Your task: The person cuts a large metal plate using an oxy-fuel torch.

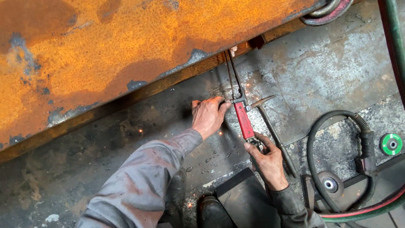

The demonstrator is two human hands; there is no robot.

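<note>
Rusty steel plate (pixel 126 50): orange-brown, pitted, filling the upper left; its lower edge runs diagonally across the grey steel floor (pixel 329 71).
Black hose (pixel 314 143): looped on the floor at the right, ending in a ribbed fitting; a red hose and a green hose run beside it at the lower right corner.
Cutting torch (pixel 244 120): red-handled, with two thin dark tubes reaching up to the plate's edge, tip at the seam; small sparks scattered on the floor around it.
Chipping hammer (pixel 270 126): lying on the floor just right of the torch, pointed head uppermost.
Left hand (pixel 207 115): grey sleeve; fingers pinching the torch at the head of the red handle, palm resting toward the floor.
Right hand (pixel 265 158): closed around the torch's lower end, near the valves.
Grinding disc (pixel 329 184): grey, flat on the floor by the hose.
Green disc (pixel 391 144): small, at the far right.
</note>
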